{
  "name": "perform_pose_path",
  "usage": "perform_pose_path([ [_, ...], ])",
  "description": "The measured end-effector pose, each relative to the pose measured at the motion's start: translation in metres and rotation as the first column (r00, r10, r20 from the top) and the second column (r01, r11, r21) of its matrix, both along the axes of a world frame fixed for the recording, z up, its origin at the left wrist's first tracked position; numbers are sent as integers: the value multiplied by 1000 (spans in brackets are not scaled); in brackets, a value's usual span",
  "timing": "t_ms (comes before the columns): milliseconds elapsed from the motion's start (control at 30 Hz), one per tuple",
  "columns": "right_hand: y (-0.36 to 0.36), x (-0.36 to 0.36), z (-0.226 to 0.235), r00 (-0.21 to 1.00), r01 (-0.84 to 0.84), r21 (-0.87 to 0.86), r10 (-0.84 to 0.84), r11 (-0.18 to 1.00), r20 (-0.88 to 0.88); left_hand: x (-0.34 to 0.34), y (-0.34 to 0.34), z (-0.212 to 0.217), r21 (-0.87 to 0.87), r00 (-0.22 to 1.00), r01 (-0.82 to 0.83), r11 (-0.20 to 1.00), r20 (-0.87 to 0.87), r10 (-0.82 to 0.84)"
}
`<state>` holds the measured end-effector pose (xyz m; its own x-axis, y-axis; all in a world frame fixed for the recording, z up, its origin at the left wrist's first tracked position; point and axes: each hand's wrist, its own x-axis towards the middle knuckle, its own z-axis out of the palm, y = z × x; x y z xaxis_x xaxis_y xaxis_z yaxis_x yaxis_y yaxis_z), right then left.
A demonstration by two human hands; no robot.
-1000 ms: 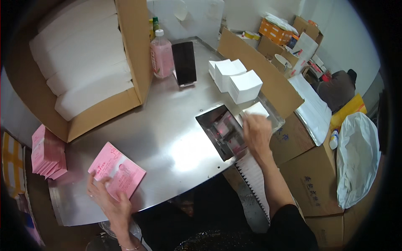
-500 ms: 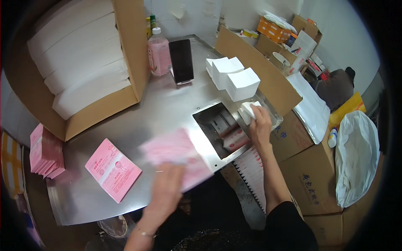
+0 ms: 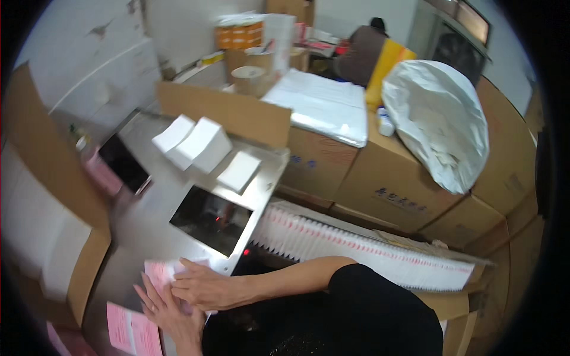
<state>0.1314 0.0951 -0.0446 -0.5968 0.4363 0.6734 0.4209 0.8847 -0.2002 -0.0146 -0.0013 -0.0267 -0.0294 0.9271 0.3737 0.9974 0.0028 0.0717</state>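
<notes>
A thin pink packet (image 3: 161, 274) lies flat on the steel table (image 3: 142, 231), at its near edge just beside the dark rectangular opening. It is pale pink and slightly blurred; both hands cover most of it, leaving only its upper corner showing.

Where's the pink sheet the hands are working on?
Head view, lower left: pink sheet lies on the metal table under both hands, just below the dark rectangular opening.

You have white paper stacks (image 3: 199, 142) at centre left on the steel table (image 3: 148, 219), beside a dark recessed opening (image 3: 211, 219). Cardboard boxes (image 3: 386, 184) fill the right, a white bag (image 3: 439, 118) resting on them. A tape roll (image 3: 247, 74) sits at upper centre.
</notes>
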Motion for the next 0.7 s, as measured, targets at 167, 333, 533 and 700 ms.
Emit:
perform_pose_path([
  [167,86,109,12,673,732,181,-739,657,-42,19,-1,23,-310,993,-118,944,-44,110],
  [333,124,137,-16,688,684,235,-718,691,106,17,1,10,-152,968,-175,973,155,199],
  [533,130,159,4,766,643,44,-643,765,-17,20,15,34,101,991,53,993,-125,-40],
  [700,128,165,1,800,591,6,-585,807,-130,14,9,21,5,994,68,998,90,-68],
])
